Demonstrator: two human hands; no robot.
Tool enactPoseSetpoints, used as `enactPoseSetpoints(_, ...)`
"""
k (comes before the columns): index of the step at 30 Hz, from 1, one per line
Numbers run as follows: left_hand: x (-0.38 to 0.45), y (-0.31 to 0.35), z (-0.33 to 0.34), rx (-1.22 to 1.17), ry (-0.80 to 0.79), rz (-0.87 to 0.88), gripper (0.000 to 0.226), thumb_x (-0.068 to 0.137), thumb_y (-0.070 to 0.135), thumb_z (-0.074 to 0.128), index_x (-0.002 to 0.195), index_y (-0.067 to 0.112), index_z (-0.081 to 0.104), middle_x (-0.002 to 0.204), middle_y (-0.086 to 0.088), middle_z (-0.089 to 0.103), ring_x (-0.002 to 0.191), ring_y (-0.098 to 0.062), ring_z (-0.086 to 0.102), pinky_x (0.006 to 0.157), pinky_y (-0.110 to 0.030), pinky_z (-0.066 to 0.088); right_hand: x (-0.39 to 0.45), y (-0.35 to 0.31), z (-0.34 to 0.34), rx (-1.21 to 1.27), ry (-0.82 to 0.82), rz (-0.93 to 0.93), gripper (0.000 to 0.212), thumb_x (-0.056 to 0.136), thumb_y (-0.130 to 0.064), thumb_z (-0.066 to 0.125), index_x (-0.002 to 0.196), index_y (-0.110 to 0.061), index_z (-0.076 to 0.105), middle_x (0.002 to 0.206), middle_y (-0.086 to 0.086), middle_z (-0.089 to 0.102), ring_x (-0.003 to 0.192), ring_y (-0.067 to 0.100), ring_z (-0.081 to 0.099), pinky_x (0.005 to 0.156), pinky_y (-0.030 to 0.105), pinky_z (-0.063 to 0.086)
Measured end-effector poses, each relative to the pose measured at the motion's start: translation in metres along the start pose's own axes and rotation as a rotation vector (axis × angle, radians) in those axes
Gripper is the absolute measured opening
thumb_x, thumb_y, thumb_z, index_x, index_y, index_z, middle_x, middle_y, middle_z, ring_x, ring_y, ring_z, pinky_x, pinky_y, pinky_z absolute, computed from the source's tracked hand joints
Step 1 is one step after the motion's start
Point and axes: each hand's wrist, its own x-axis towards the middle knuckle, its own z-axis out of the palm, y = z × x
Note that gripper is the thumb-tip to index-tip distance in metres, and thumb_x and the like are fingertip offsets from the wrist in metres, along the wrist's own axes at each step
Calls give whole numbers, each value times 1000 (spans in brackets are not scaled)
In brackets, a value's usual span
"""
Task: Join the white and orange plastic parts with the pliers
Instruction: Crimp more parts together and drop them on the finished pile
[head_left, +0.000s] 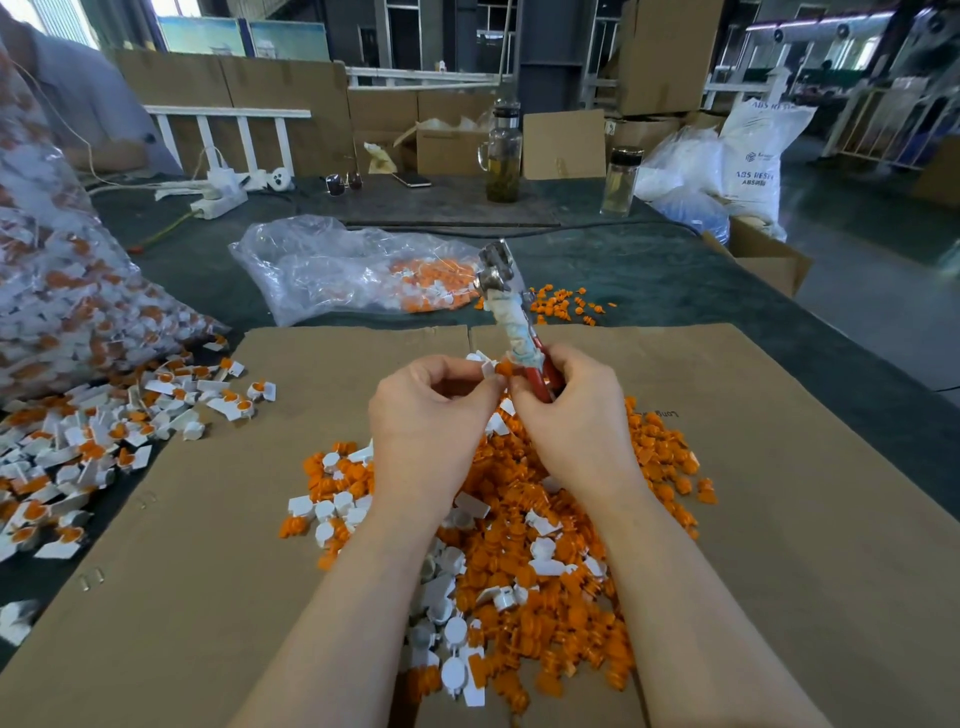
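Nearest you, a loose heap of orange parts (524, 566) mixed with white parts (457, 631) lies on the flattened cardboard (805, 545) that covers the counter (649, 270), and both your forearms reach out over that heap. Above its far edge your left hand (431, 415) curls its fingers and pinches a white part (488, 370) at the fingertips. Pressed against that piece sits an orange part (503, 369), right where your two hands meet. Your right hand (571, 410) wraps round the red handles of the pliers (511, 317), while its thumb and forefinger close in on the small orange piece. The pliers stand nearly upright, their metal head tilted slightly left, and the upper handle is bound in pale cloth or tape.

To your left, already joined white-and-orange pieces (104, 441) spread over the cardboard's edge and onto the dark counter, beside a large clear bag (62, 291) stuffed with more of them. Beyond the cardboard lies a second, mostly slack plastic bag (322, 265) with orange and white pieces in it, and a small scatter of orange parts (563, 304) just to its right. Farther back you have a glass jug (503, 156), a glass bottle (621, 182), sunglasses (343, 183), a phone (411, 180) and a white power strip (221, 200), with cardboard boxes (452, 143) and white sacks (748, 156) behind.
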Motion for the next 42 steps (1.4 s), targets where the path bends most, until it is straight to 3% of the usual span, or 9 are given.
enactPoseSetpoints(7,3,-4,-2,-65,27,-49,14,80,23,82,73,26,71,68,7,73,68,-9,71,66,-24,57,-1,-2,-1,94,-71,28,12,89,-16,65,98,-22,68,61,-16,58,55,-4,54,47,11,38)
enactPoseSetpoints(10,5,-4,-5,-189,2,-101,11,81,13,79,76,17,71,67,1,74,68,-13,74,71,-28,59,-1,-3,-8,218,-114,111,16,88,-17,67,102,-26,69,74,-16,68,67,1,63,54,10,46)
enactPoseSetpoints(12,7,-4,-8,-268,0,-127,10,82,9,78,77,14,71,67,-1,74,68,-16,74,69,-25,58,-1,-2,-15,298,-174,173,17,87,-16,68,100,-28,69,82,-10,71,77,7,67,64,14,51)
enactPoseSetpoints(20,11,-5,-14,-443,-5,-142,11,82,2,75,79,11,70,68,-1,74,66,-14,72,69,-22,59,0,2,-29,244,-368,184,14,85,-13,66,93,-23,70,80,-3,61,68,9,56,72,39,50)
enactPoseSetpoints(25,14,-4,-20,-523,14,-118,8,83,1,73,81,8,69,68,0,73,64,-13,70,67,-19,57,0,4,-33,168,-530,161,12,85,-10,66,94,-19,65,73,-17,58,74,10,59,81,42,51)
enactPoseSetpoints(31,15,-3,-22,-555,8,-90,6,84,1,70,84,7,68,68,0,72,63,-12,69,70,-21,58,-1,0,-31,75,-622,171,21,87,-14,66,106,-19,60,101,9,63,93,30,63,79,42,55)
enactPoseSetpoints(35,15,-3,-22,-564,-7,-89,6,84,1,69,83,7,68,68,2,72,62,-11,69,68,-20,58,-1,0,-32,53,-648,162,21,87,-17,67,99,-31,55,95,-2,61,85,17,63,69,27,53)
enactPoseSetpoints(38,15,-3,-22,-597,-10,-99,5,84,2,68,83,7,67,69,2,73,62,-11,68,71,-21,59,-1,0,-31,46,-658,160,25,88,-15,65,110,-24,57,92,0,62,81,20,62,75,39,54)
enactPoseSetpoints(42,17,-4,-23,-622,-4,-111,6,85,2,67,83,7,67,71,3,73,66,-10,69,71,-21,58,-2,-2,-25,-24,-626,71,25,87,-9,59,110,-18,64,77,-7,56,61,8,53,59,34,48)
